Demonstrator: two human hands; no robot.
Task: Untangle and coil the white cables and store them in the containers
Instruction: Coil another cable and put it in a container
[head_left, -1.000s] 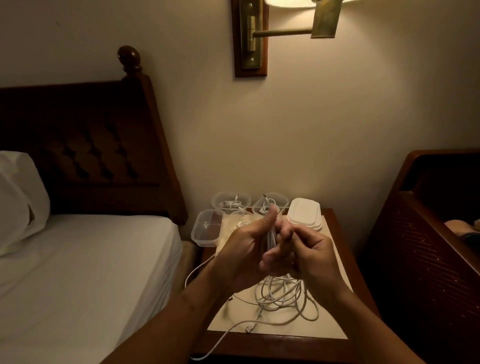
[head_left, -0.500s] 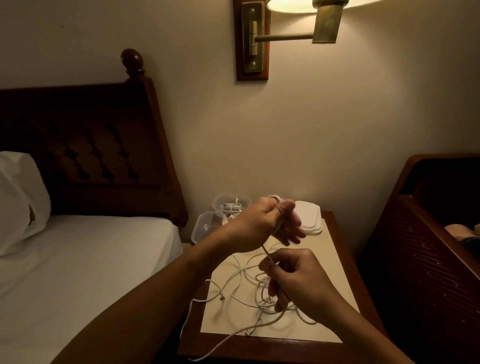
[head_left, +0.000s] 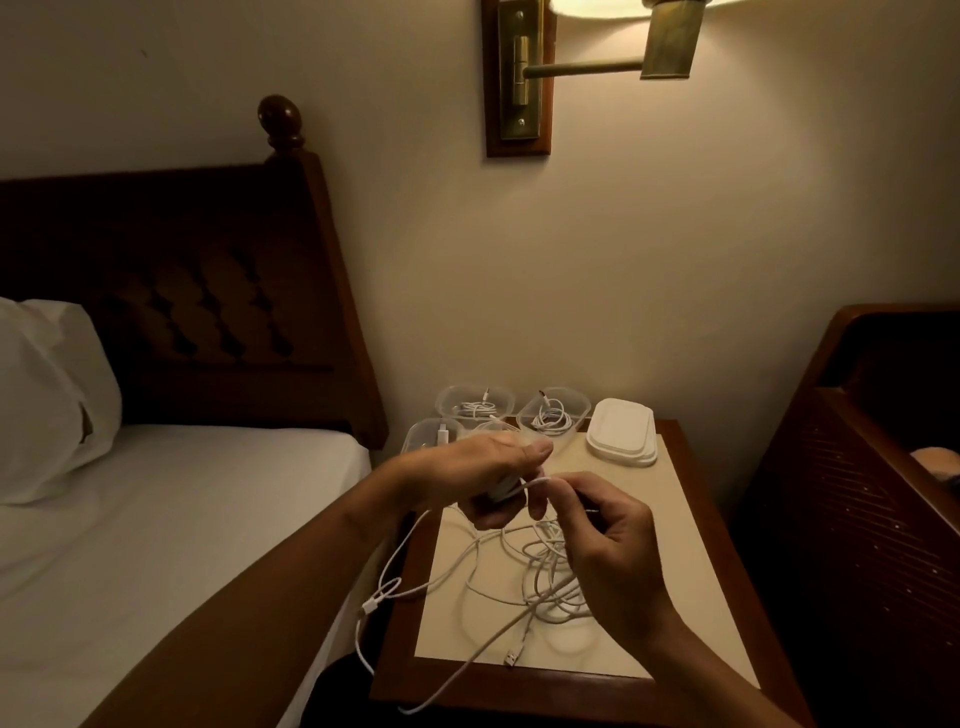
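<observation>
Cable tangle (head_left: 545, 577) is heaped on the beige top of the nightstand (head_left: 519, 688), right of centre, partly covered by the right hand (head_left: 608, 545). One strand (head_left: 535, 484) is pinched between right thumb and forefinger and led across to the left hand (head_left: 488, 470), whose fingers are curled round a small white coil (head_left: 501, 491). Both hands are held above the top, just in front of the containers (head_left: 577, 420). Slack is hung over the left edge, with a connector (head_left: 370, 605) dangling in the gap beside the bed (head_left: 182, 519). Another loop is draped over the front edge, and a USB plug (head_left: 511, 657) is laid just inside it. Clear containers are crowded at the back left corner, coiled cable visible in two; one is mostly hidden behind the left hand. Lid stack (head_left: 621, 436) is set just beside them. Bare top is left along the right side, bounded by dark furniture (head_left: 857, 493).
</observation>
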